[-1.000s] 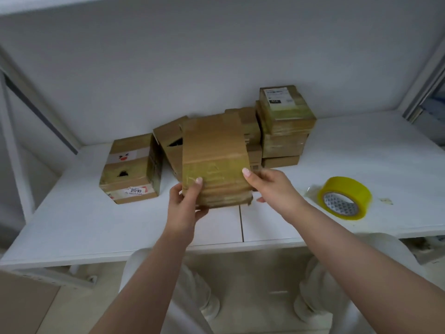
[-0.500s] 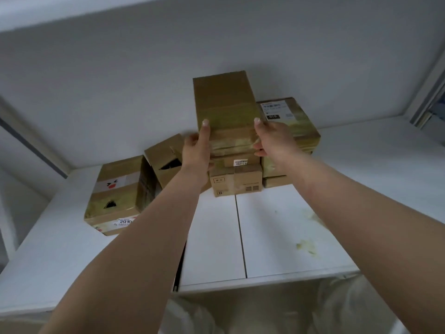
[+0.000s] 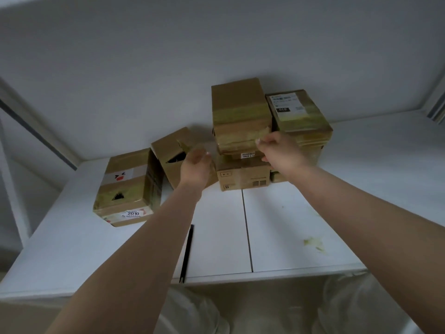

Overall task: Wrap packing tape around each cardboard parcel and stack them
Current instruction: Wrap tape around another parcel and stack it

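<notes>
Cardboard parcel (image 3: 240, 116) sat atop the centre stack on the white surface (image 3: 289, 225); the right hand (image 3: 280, 150) touched its corner with loosely curled grip, the left hand (image 3: 196, 165) hung relaxed, empty.

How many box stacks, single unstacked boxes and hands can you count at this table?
Box stacks: 2, the middle stack and the right stack
Single boxes: 2, the left box and the tilted box
Hands: 2, left hand and right hand
Total: 6
</notes>
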